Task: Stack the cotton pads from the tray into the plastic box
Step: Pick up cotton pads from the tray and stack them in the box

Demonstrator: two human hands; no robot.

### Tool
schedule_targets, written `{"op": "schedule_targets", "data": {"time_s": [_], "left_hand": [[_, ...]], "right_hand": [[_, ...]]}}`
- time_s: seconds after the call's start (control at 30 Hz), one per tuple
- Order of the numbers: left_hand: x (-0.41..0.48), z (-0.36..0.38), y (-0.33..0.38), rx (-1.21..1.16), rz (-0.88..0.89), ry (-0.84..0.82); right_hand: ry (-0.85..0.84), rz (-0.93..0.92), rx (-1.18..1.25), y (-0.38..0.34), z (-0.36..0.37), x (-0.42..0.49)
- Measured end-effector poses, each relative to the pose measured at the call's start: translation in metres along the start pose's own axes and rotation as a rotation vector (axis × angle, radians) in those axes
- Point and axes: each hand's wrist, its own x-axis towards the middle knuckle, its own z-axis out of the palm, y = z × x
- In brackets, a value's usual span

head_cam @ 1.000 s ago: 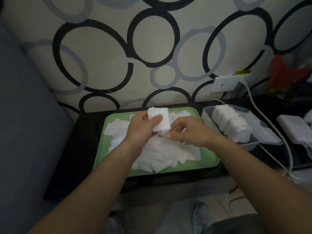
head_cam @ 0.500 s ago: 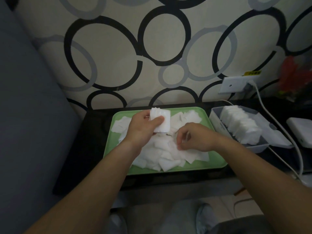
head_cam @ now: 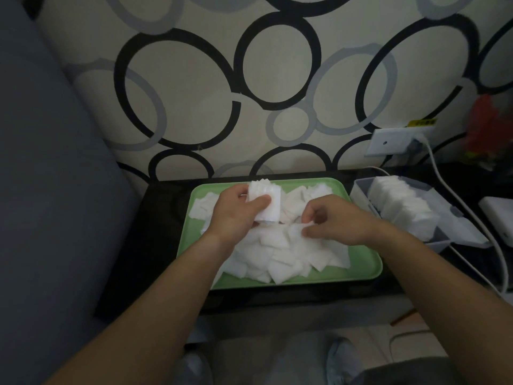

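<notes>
Two hands are working over the green tray (head_cam: 366, 269), which is sitting on the dark worktop (head_cam: 155, 245). The left hand (head_cam: 236, 213) is gripping a small upright stack of cotton pads (head_cam: 268, 200), with the thumb lying across its front and the fingers hidden behind it. The pads in that stack cannot be counted.

The right hand (head_cam: 340, 220) is pinching the edge of a single pad (head_cam: 297, 229) between thumb and fingertips, just above the loose heap of pads (head_cam: 283, 255). White is lying on white there, so it is hard to tell whether that pad is touching the heap or hanging clear of it. The heap is covering most of the tray floor, and both wrists are hiding parts of it.

Just to the right of the tray, the clear plastic box (head_cam: 358, 193) is standing with a row of pads (head_cam: 402, 204) packed on edge inside. Its near end is blurring into what seems to be its lid (head_cam: 460, 226), lying open beside it.

A white cable (head_cam: 449, 195) is running from the wall socket (head_cam: 388, 141) past the box and out of view. A white device (head_cam: 499, 215) is being cut off by the right edge. A red object (head_cam: 488, 126) behind it is too blurred to name.
</notes>
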Motion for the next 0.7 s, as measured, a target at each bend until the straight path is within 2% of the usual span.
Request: {"op": "schedule_targets", "data": {"time_s": [0.2,0.27,0.33,0.37,0.43,0.57,0.7], "left_hand": [[0.000,-0.004,-0.002,0.043,-0.046,0.040],[0.001,-0.007,-0.003,0.052,-0.066,0.075],[0.002,-0.010,-0.003,0.039,-0.074,0.110],[0.003,-0.012,-0.003,0.030,-0.075,0.124],[0.004,-0.016,-0.003,0.025,-0.076,0.141],[0.005,-0.022,-0.005,0.046,-0.072,0.145],[0.006,-0.026,-0.007,0.067,-0.058,0.135]], "right_hand": [[0.131,0.074,-0.029,-0.001,-0.002,-0.001],[0.150,0.061,0.211,-0.010,-0.004,-0.003],[0.068,0.067,0.505,-0.020,-0.002,-0.007],[0.023,0.062,0.567,-0.023,0.000,-0.007],[-0.012,0.041,0.481,-0.025,0.008,-0.005],[0.046,-0.029,0.075,-0.034,0.015,0.008],[-0.044,-0.101,-0.168,-0.048,0.013,0.017]]}}
